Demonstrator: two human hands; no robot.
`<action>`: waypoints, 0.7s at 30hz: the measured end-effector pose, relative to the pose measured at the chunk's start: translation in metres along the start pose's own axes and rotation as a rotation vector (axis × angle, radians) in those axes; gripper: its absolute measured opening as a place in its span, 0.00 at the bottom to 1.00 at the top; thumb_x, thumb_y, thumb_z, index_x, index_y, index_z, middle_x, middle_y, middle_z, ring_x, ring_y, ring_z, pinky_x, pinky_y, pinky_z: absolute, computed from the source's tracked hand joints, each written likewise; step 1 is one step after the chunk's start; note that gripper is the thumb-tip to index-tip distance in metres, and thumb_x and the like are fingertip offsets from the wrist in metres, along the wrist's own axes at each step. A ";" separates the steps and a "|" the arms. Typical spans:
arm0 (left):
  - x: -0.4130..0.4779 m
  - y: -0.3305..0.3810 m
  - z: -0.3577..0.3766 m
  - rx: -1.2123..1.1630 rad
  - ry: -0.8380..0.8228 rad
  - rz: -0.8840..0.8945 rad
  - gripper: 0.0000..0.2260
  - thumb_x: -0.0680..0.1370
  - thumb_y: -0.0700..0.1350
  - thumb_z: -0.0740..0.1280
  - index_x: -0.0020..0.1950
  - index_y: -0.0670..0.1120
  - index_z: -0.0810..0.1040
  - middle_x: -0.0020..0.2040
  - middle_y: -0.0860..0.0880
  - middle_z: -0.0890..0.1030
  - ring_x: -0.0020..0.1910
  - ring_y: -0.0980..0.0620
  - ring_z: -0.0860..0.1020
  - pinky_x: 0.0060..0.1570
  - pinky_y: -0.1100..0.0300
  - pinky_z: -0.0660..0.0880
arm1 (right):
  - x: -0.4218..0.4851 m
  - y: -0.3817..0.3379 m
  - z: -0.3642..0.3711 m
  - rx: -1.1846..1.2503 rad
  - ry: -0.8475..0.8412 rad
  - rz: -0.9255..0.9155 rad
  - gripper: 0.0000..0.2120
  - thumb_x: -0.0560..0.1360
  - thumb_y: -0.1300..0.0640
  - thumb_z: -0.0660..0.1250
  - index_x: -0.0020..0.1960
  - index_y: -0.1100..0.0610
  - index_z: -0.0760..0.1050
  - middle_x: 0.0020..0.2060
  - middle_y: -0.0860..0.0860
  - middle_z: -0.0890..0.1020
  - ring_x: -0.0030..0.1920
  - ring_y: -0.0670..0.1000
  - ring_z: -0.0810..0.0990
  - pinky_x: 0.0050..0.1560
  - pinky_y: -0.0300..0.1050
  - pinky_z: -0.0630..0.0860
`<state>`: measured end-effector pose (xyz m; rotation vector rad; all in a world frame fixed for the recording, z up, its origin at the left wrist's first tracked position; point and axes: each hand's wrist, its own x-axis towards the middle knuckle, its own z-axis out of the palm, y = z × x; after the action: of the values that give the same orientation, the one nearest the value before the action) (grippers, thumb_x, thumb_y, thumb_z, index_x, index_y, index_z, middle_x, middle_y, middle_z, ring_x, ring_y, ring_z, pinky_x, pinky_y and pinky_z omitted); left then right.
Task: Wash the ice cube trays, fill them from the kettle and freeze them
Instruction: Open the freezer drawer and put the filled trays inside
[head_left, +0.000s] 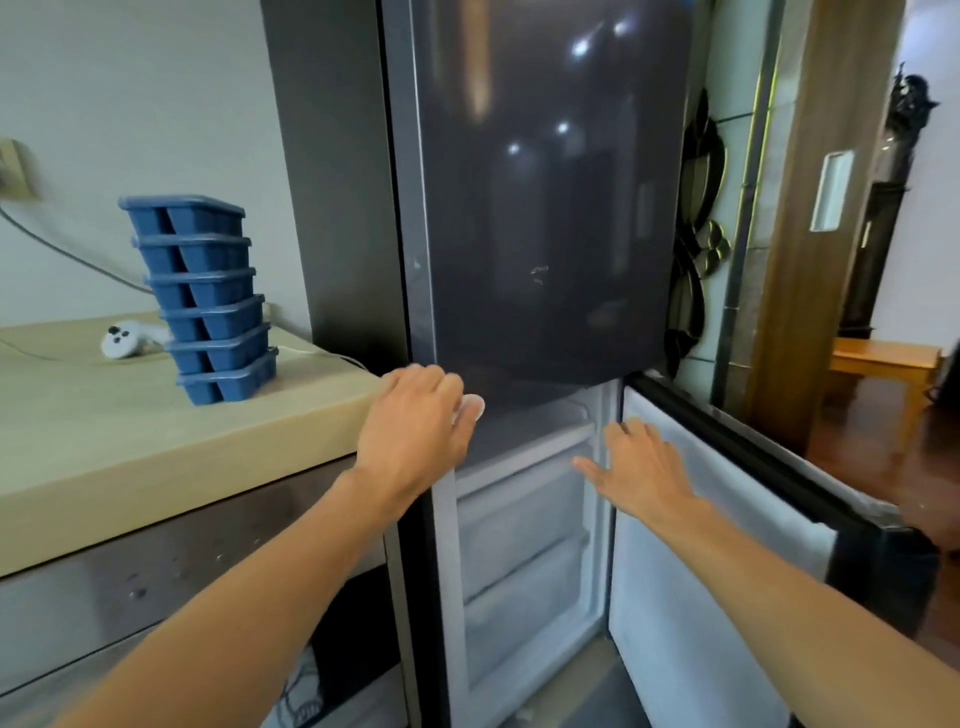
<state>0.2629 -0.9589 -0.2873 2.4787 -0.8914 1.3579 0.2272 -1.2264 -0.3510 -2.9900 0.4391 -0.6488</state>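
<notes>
Several blue ice cube trays (208, 301) stand stacked and leaning on the beige counter (104, 441) at the left. The fridge's lower freezer door (727, 545) is swung open to the right, showing white frosted drawers (519, 525). My left hand (415, 426) reaches forward with relaxed fingers in front of the bottom edge of the dark upper fridge door (545, 208), holding nothing. My right hand (644, 467) is spread flat with straight fingers at the freezer opening, near the inner edge of the open door. Neither hand touches the trays.
A white game controller (122, 340) with a cable lies on the counter behind the stack. A steel cabinet front (156, 587) sits under the counter. To the right are a wooden pillar (810, 260), a wooden floor and a low wooden bench (883, 358).
</notes>
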 end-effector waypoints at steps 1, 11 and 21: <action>-0.004 0.009 0.007 -0.044 -0.002 0.060 0.14 0.81 0.53 0.63 0.38 0.49 0.71 0.38 0.51 0.75 0.38 0.49 0.73 0.41 0.54 0.70 | 0.008 0.016 0.004 -0.031 0.016 0.027 0.30 0.79 0.32 0.60 0.68 0.55 0.72 0.65 0.55 0.74 0.68 0.60 0.70 0.64 0.56 0.71; -0.006 0.084 0.139 -0.204 -0.535 -0.006 0.16 0.82 0.59 0.58 0.59 0.49 0.73 0.59 0.50 0.76 0.57 0.46 0.76 0.49 0.51 0.73 | 0.123 0.165 0.045 -0.280 -0.067 0.250 0.40 0.78 0.29 0.57 0.81 0.52 0.55 0.82 0.58 0.55 0.81 0.64 0.52 0.77 0.67 0.54; 0.038 0.090 0.279 -0.065 -0.726 -0.101 0.24 0.80 0.60 0.61 0.72 0.50 0.66 0.72 0.46 0.69 0.68 0.42 0.70 0.67 0.47 0.69 | 0.172 0.219 0.102 -0.472 0.046 0.141 0.43 0.75 0.26 0.57 0.81 0.51 0.57 0.79 0.57 0.63 0.79 0.63 0.58 0.76 0.70 0.52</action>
<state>0.4236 -1.1645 -0.4260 2.9404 -0.8789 0.3591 0.3614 -1.4866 -0.3989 -3.3344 0.9140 -0.6831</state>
